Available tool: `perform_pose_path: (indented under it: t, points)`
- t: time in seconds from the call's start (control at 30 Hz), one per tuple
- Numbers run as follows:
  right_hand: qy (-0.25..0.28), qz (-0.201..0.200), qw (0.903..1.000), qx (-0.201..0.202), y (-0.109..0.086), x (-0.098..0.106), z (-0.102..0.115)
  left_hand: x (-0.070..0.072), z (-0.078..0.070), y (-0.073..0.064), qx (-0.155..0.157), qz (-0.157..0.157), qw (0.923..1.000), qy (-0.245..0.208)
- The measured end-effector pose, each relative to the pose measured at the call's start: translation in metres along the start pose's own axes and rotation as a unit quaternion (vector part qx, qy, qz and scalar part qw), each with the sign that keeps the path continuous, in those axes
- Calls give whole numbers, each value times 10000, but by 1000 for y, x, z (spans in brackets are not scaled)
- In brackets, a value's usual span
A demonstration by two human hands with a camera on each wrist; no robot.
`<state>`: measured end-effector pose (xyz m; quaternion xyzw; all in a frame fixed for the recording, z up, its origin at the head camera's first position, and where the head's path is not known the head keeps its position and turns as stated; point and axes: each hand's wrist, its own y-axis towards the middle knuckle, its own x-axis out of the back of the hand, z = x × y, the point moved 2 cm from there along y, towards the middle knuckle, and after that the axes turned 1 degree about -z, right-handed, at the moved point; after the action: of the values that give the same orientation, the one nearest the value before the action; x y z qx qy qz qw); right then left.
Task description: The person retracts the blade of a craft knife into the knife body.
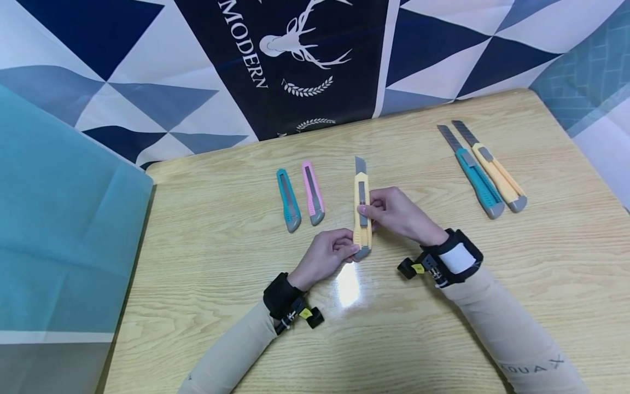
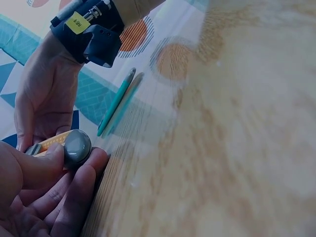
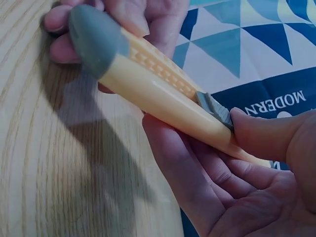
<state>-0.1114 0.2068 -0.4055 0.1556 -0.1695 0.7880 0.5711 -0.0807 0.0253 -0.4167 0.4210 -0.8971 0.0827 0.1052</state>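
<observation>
Holding a yellow cutter point(image 1: 362, 232) above the wooden table point(image 1: 211, 284), between both hands, and pointing its blade point(image 1: 361, 165) away from the body. Pinching its grey end point(image 1: 363, 253) with the left hand point(image 1: 325, 254). Gripping its right side with the right hand point(image 1: 401, 214), resting the thumb at the grey slider point(image 3: 215, 109). Having a small teal cutter point(image 1: 288, 200) and a pink cutter point(image 1: 313, 192) lying nearby on the left; having a larger teal cutter point(image 1: 474, 178) and another yellow one point(image 1: 497, 176) lying well apart on the right.

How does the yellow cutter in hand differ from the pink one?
The yellow cutter looks bigger than the pink cutter. Yellow's blade sticks out; pink's doesn't. The left hand and right hand hold yellow; pink lies on the table. Both have grey ends.
</observation>
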Motion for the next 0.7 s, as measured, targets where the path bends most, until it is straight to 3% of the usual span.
perform_pose_path:
  t: [0.23,0.7]
  points:
    - [-279,22,9996,-79,1,0,0,0,0,-1,20,-50,10000,10]
    - [-296,73,9993,-194,2,0,0,0,-1,0,-6,-10,10000,49]
